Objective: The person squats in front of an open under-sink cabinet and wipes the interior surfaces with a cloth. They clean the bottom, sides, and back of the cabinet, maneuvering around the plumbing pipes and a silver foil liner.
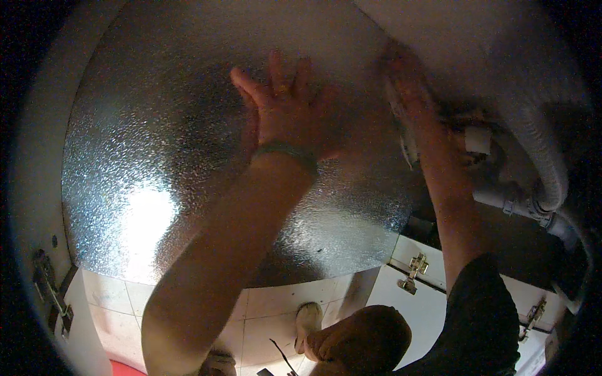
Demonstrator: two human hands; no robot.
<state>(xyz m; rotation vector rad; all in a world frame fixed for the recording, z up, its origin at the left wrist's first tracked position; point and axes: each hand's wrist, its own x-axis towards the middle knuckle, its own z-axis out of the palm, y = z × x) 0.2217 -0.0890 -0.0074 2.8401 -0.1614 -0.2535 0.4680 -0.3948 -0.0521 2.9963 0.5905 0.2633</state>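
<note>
A silver, textured foil sheet (207, 131) covers the floor of a cabinet. My left hand (285, 119) lies on it palm down, fingers spread, with a greenish band around the wrist. Farther back, my right hand (407, 78) reaches to the right edge of the foil. Its fingers are dim and blurred, so I cannot make out whether they grip anything. Beside that hand and forearm runs a pale, ragged strip (406, 141), partly hidden.
On the right are a ribbed grey hose (545, 156) and a grey drain pipe (511, 203). Cabinet doors with metal hinges (414, 272) stand open at the front; another hinge (50, 288) is at left. Below lies a tiled floor (269, 304), with my knee (364, 338) over it.
</note>
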